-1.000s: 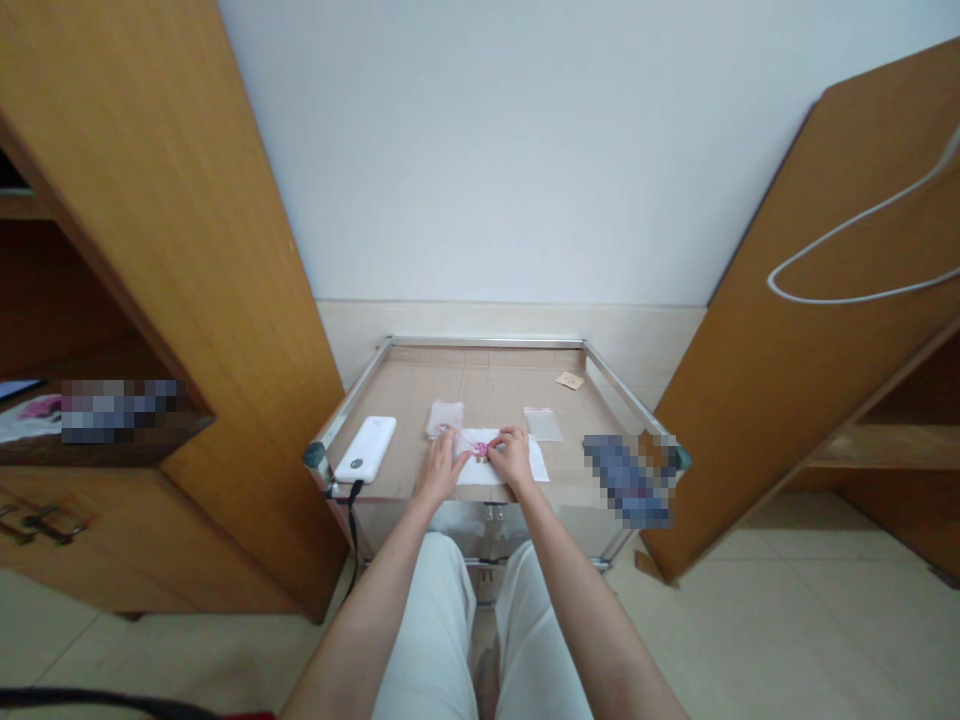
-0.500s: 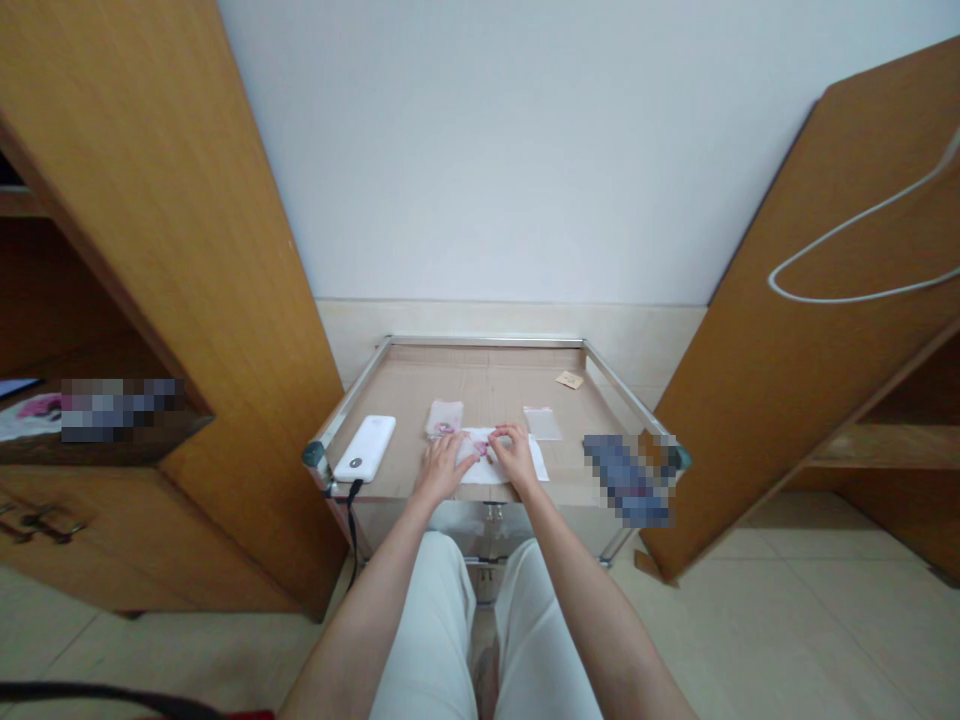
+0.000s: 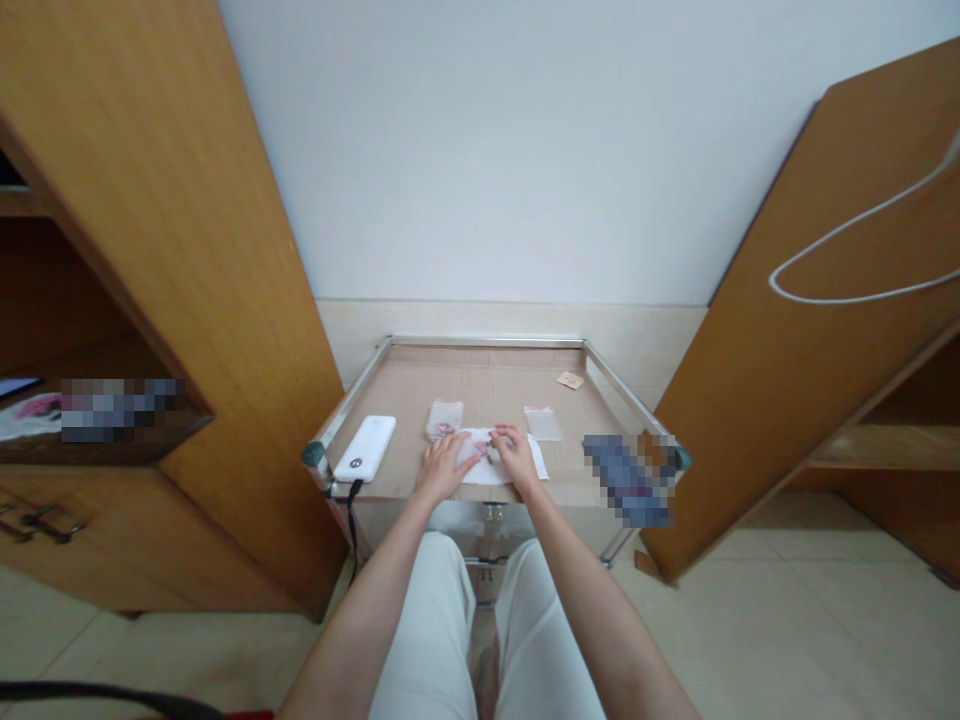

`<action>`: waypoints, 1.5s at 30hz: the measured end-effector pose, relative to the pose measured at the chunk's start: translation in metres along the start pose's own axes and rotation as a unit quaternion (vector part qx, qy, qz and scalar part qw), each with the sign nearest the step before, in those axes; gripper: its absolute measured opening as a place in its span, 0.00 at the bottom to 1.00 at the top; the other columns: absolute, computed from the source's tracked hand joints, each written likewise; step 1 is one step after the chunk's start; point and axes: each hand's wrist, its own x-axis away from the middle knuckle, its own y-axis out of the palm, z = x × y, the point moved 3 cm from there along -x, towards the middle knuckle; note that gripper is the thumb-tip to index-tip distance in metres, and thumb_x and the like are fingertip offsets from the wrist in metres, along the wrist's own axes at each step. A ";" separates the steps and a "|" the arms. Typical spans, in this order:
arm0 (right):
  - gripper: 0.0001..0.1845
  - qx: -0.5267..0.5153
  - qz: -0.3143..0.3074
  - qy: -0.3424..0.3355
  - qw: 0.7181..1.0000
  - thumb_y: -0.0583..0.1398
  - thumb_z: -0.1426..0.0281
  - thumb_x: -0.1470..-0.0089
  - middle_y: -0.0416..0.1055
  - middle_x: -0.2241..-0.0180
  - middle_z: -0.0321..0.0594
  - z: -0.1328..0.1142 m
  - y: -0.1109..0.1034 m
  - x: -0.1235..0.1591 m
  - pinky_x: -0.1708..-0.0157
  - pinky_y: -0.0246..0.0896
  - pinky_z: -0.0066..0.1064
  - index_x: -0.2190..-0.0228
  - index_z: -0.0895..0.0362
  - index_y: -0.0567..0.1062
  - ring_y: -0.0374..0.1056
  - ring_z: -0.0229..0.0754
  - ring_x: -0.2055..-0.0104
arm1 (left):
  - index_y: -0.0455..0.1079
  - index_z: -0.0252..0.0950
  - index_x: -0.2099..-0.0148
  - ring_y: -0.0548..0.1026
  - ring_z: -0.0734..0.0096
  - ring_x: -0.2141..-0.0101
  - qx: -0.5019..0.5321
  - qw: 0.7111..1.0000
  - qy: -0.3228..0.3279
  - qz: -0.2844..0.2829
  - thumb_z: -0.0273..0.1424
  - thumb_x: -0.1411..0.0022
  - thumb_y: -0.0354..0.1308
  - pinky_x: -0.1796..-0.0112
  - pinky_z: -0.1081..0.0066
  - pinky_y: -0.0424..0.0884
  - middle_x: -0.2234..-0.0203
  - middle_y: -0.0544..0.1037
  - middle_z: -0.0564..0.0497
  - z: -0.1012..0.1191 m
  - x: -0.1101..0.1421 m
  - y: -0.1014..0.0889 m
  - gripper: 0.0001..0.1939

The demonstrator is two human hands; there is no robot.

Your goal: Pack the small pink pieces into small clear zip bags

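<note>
Your left hand (image 3: 445,470) lies spread on a white paper sheet (image 3: 501,472), apparently pinning it flat against sliding, while your right hand (image 3: 516,456) pinches at a small pink item (image 3: 484,447) mid-sheet — too small to make out. A clear bag (image 3: 543,424) waits just beyond, on the cardboard-lined tray (image 3: 487,341).

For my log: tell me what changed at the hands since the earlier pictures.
The left hand and right hand stopped stretching the thin pink cord between them and now press on the white paper sheet; the pink shows only faintly there. The white rounded power bank and clear plastic sleeve stayed put.
</note>
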 end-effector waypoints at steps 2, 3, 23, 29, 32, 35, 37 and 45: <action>0.07 0.036 -0.005 0.004 0.999 0.55 0.70 0.56 0.67 0.67 0.43 0.003 0.002 0.000 0.57 0.51 0.35 0.76 0.57 0.74 0.61 0.42 0.60 | 0.55 0.41 0.48 0.61 0.65 0.54 0.009 1.000 -0.014 0.003 0.44 0.45 0.41 0.56 0.64 0.56 0.56 0.66 0.48 -0.001 0.000 0.000 0.24; 0.07 0.059 -0.013 0.003 0.998 0.55 0.71 0.57 0.67 0.66 0.43 0.004 0.004 0.000 0.56 0.51 0.36 0.76 0.57 0.74 0.61 0.42 0.60 | 0.55 0.40 0.48 0.61 0.65 0.54 0.014 1.000 -0.020 0.004 0.44 0.45 0.41 0.56 0.65 0.56 0.56 0.66 0.47 -0.002 -0.001 0.000 0.24; 0.05 0.028 0.000 0.019 0.999 0.54 0.71 0.58 0.67 0.71 0.39 0.001 0.001 0.001 0.62 0.53 0.32 0.75 0.58 0.68 0.62 0.40 0.64 | 0.54 0.41 0.48 0.62 0.64 0.55 0.007 0.999 -0.027 -0.016 0.46 0.45 0.40 0.58 0.63 0.57 0.56 0.66 0.48 0.002 0.000 -0.003 0.25; 0.10 -0.060 -0.015 0.076 0.995 0.55 0.64 0.58 0.70 0.69 0.39 0.002 -0.003 0.002 0.62 0.54 0.33 0.74 0.57 0.69 0.64 0.40 0.64 | 0.55 0.42 0.48 0.61 0.64 0.55 -0.005 1.000 -0.013 -0.024 0.46 0.46 0.41 0.57 0.64 0.56 0.57 0.67 0.49 0.004 0.000 -0.005 0.24; 0.10 -0.063 -0.034 0.056 0.996 0.57 0.63 0.60 0.70 0.67 0.40 -0.001 -0.002 0.001 0.60 0.54 0.34 0.76 0.57 0.71 0.63 0.41 0.62 | 0.55 0.44 0.48 0.61 0.64 0.55 -0.015 0.999 -0.006 -0.033 0.46 0.46 0.40 0.57 0.64 0.56 0.57 0.66 0.49 0.005 0.001 -0.004 0.24; 0.10 -0.063 -0.064 0.027 0.996 0.58 0.63 0.60 0.69 0.66 0.43 -0.004 0.000 0.000 0.59 0.53 0.35 0.80 0.57 0.73 0.63 0.41 0.62 | 0.54 0.44 0.48 0.61 0.64 0.55 -0.019 0.999 -0.003 -0.033 0.46 0.46 0.40 0.57 0.63 0.55 0.57 0.66 0.49 0.005 0.001 -0.004 0.25; 0.11 -0.057 -0.078 0.021 0.995 0.57 0.63 0.58 0.69 0.66 0.43 -0.004 0.001 0.000 0.58 0.53 0.34 0.81 0.57 0.73 0.63 0.41 0.62 | 0.54 0.44 0.48 0.61 0.64 0.54 -0.016 0.999 -0.006 -0.030 0.46 0.45 0.40 0.56 0.63 0.55 0.57 0.66 0.49 0.005 0.001 -0.004 0.24; 0.04 0.031 -0.015 0.007 0.999 0.57 0.71 0.60 0.68 0.71 0.40 -0.001 0.000 0.000 0.60 0.52 0.34 0.82 0.57 0.71 0.62 0.41 0.64 | 0.55 0.41 0.48 0.61 0.65 0.54 0.001 1.000 -0.024 -0.018 0.45 0.45 0.39 0.56 0.64 0.55 0.56 0.66 0.48 0.003 0.000 -0.004 0.25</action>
